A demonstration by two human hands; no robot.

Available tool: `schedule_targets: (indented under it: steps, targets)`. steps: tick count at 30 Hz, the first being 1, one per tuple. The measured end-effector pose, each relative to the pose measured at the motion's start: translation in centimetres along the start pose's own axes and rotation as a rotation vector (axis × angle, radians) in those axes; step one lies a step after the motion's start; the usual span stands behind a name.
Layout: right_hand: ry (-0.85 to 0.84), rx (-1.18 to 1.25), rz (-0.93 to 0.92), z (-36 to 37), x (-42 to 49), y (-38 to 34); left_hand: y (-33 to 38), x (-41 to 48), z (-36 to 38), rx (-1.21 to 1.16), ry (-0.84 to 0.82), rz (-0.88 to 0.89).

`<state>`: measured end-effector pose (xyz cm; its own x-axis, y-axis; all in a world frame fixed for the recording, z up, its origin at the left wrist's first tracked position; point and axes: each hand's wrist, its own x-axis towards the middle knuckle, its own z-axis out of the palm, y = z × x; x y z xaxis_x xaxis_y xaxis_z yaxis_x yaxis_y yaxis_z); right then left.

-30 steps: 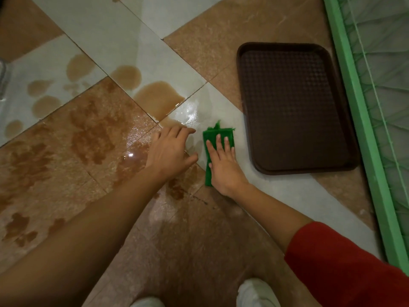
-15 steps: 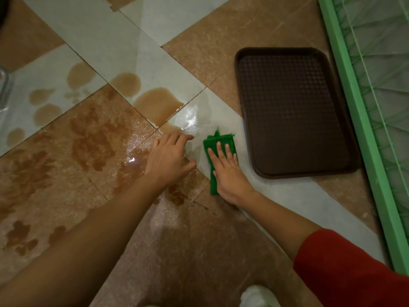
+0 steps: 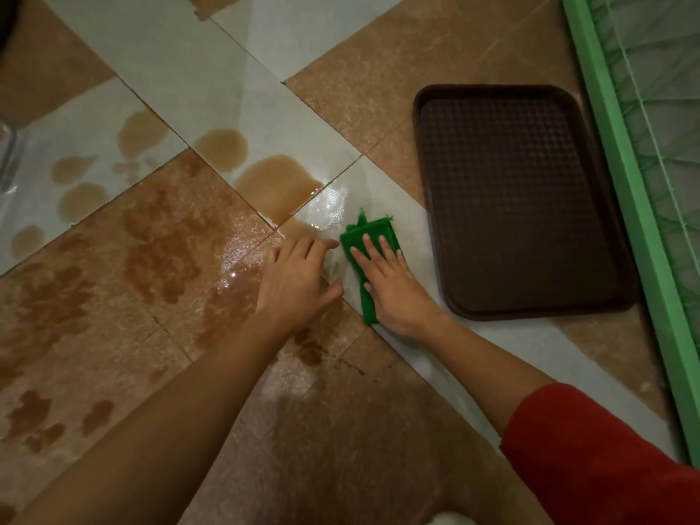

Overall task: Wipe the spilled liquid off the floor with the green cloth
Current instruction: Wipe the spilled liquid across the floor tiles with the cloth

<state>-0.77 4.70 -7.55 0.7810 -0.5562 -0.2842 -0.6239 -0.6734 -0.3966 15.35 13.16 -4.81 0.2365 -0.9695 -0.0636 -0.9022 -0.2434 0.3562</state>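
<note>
**Soaking Up from the Right**

The tan-and-pale tiled floor point(image 3: 341, 430) carries brown spilled liquid point(image 3: 276, 183) across left and centre. A dark brown rectangular plastic tray point(image 3: 519, 198) lies at right, clear of the wet. The folded green cloth point(image 3: 373, 231) sits mid-frame at the puddle's edge. Our right hand point(image 3: 394, 293) presses it flat, fingers straight, to soak. Our left hand point(image 3: 295, 286), spread and empty, rests on wet tile, probably bracing us.

The right hand point(image 3: 394, 286) is pressing flat on the green cloth point(image 3: 369, 236) beside the brown tray point(image 3: 519, 198); the left hand point(image 3: 295, 282) is resting on wet floor point(image 3: 170, 229).
</note>
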Motion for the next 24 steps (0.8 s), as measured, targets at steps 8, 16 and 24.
schedule_targets:
  steps: [8, 16, 24]
  targets:
    - [0.107, 0.123, 0.294, -2.3, 6.7, -0.7, -0.9, 1.0, -0.3, -0.059, 0.098, -0.037]
    - [0.063, 0.102, -0.013, -1.6, 5.3, 0.1, -1.4, 1.2, 0.5, -0.089, 0.101, -0.087]
    - [0.093, 0.116, 0.159, -2.9, 7.9, -0.7, -1.2, 1.3, -0.1, -0.089, 0.116, -0.074]
